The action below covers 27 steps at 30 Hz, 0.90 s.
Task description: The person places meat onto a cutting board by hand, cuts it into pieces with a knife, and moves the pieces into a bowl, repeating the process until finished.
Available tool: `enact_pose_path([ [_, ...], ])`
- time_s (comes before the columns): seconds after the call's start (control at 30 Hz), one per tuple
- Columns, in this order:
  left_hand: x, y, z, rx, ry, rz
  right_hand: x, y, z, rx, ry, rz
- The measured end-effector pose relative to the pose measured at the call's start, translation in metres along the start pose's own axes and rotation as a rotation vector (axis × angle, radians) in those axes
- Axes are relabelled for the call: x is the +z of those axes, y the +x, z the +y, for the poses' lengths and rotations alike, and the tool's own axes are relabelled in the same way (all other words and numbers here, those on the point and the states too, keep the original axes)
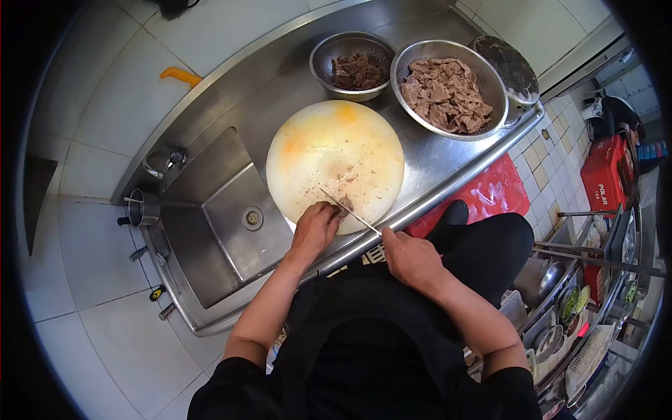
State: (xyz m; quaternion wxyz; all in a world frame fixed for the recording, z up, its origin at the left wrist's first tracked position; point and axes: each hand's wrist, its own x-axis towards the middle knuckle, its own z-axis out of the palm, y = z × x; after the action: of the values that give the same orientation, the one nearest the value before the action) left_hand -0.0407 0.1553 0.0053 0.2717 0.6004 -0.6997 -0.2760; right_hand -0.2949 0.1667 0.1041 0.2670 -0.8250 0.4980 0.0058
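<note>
A round, pale cutting board (pixel 315 147) with orange stains lies on the steel counter beside the sink. My right hand (pixel 413 260) is closed round the handle of a knife (pixel 358 218), whose thin blade reaches up and left over the board's near part. At the board's near edge, my left hand (pixel 316 227) has its fingers curled on a small brown piece of meat (pixel 344 204), right by the blade. Small meat scraps (pixel 345 175) are scattered on the board. The fingertips of the left hand are partly hidden.
Behind the board stand a bowl of dark meat (pixel 357 72) and a larger colander of sliced meat (pixel 446 96). A lidded pot (pixel 509 70) is at the far right. The sink (pixel 227 231) with its faucet (pixel 165 162) lies left; shelves (pixel 581 308) stand right.
</note>
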Motion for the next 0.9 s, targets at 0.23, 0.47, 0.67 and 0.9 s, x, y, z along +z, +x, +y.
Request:
enact_pose_path([
  [0.23,0.006,0.004,-0.003,-0.012,0.055,-0.059,0.002,-0.008,-0.002,0.037,-0.033,-0.122],
  [0.47,0.005,0.004,-0.005,0.023,0.057,-0.046,0.038,0.052,-0.008,0.044,-0.011,-0.084],
  [0.67,0.003,-0.003,0.004,-0.068,-0.051,0.064,0.024,0.058,-0.013,0.047,0.001,-0.041],
  [0.9,0.004,-0.019,-0.006,-0.010,0.035,0.092,0.002,-0.004,-0.020,0.007,0.001,-0.069],
])
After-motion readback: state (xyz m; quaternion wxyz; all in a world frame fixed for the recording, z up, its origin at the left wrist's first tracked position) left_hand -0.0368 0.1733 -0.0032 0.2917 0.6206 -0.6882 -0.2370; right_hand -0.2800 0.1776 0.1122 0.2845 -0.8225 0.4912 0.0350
